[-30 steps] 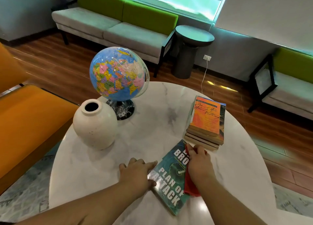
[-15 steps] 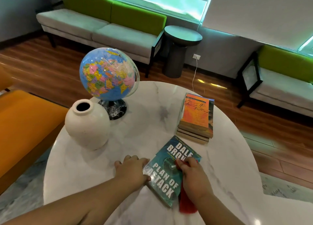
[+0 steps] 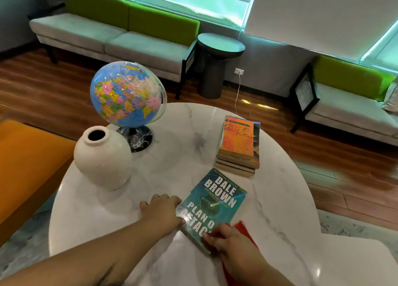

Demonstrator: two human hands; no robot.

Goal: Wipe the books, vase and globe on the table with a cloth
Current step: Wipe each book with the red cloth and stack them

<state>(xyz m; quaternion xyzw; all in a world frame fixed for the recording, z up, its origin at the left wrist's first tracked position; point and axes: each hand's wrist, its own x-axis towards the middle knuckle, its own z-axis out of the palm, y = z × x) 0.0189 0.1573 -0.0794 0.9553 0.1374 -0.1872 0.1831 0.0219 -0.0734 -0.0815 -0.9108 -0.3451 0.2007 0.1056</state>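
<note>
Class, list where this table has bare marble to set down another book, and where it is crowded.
Free: the middle of the table, between the globe and vase and the book stack; also the strip right of the teal book. Crowded: the near edge, where left hand, right hand and red cloth meet that book.

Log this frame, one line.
step: wipe Plan of Attack paperback | right hand: holds red cloth on cover | left hand: at its left edge | book stack, vase, globe: untouched
</note>
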